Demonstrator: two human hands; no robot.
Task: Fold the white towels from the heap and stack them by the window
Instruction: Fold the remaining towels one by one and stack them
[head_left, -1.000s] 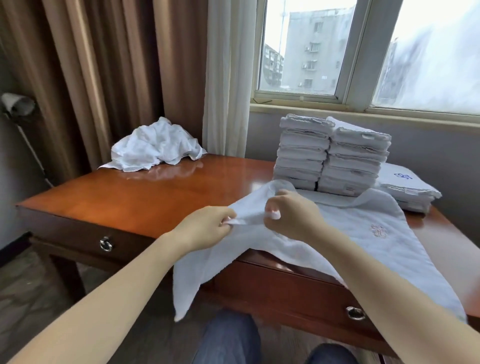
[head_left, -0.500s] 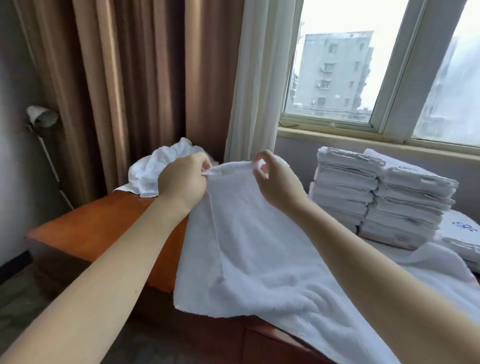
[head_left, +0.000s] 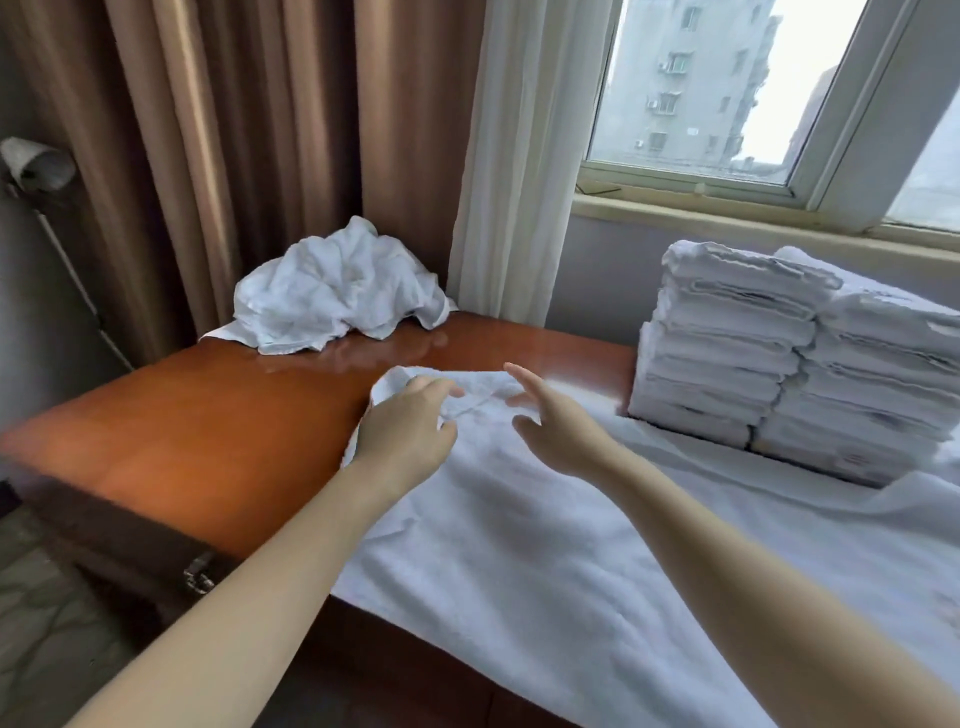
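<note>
Left hand (head_left: 402, 431) curls on the far corner of the towel (head_left: 571, 545); right hand (head_left: 558, 434) hovers spread, holding nothing. Spread centre to lower right on the table (head_left: 208, 431), the towel could skew under a one-sided pull, spoiling the fold.

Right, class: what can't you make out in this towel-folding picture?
Head view:
Two stacks of folded white towels: right stack cut by the frame edge.
Spread white terry towel: right end cut off by the frame edge.
Left hand: grip on the towel's corner hidden by its own back.
Brown wooden desk: left edge motion-blurred.
</note>
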